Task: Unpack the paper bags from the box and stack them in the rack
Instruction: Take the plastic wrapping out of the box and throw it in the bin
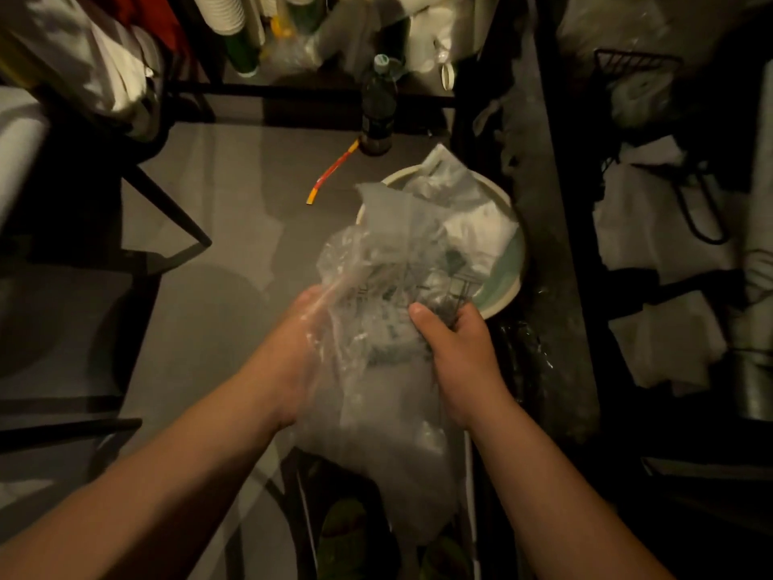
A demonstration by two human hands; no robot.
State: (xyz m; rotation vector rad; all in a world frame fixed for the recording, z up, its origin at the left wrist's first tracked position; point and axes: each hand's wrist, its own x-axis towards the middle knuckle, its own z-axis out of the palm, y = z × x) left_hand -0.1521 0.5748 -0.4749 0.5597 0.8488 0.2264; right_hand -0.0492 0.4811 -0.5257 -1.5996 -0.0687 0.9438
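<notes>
A crumpled clear plastic wrapper [376,328] hangs between my two hands at the middle of the view, above the grey floor. My left hand [301,353] is partly behind the plastic and holds its left side. My right hand [456,353] grips the wrapper's right side, thumb on top. Something dark and printed shows through the plastic, too blurred to name. White folded paper bags [652,228] lie on the dark rack [560,169] at the right. No box is plainly in view.
A round pale basin [512,261] with white plastic in it sits on the floor just beyond my hands. A dark bottle [378,106] stands behind it, and a red and yellow strip [332,171] lies nearby. Stacked cups [221,10] and black shelf frames stand at the back and left.
</notes>
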